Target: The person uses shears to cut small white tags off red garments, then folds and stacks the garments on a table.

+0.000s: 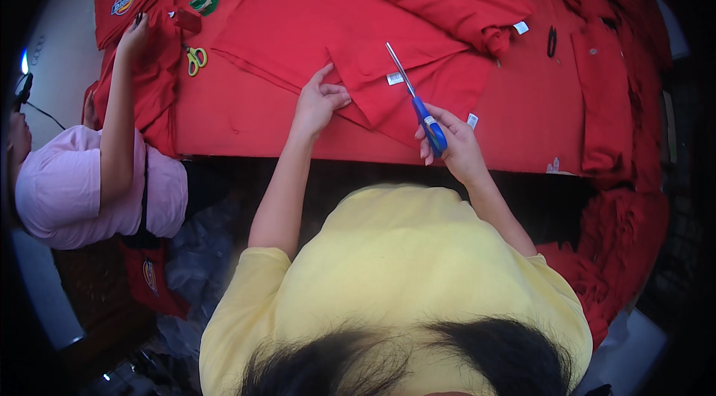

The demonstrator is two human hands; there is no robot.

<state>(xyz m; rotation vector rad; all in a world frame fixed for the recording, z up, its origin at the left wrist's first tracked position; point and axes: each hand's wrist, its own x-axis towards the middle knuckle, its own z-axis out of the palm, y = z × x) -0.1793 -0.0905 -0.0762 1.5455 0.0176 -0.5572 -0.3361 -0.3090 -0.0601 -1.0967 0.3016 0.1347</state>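
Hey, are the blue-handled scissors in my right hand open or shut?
They look shut: the silver blades of the blue-handled scissors lie together as one narrow strip, with no visible gap.

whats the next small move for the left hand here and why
Probably have the left hand pinch the edge of the red fabric to steady it: the hand is at that edge, seemingly not gripping, while the right hand holds the blue-handled scissors, blades apparently together, close to a white label.

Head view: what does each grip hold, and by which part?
The right grip holds scissors by the blue handles. Whether the left grip holds the red cloth can't be told.
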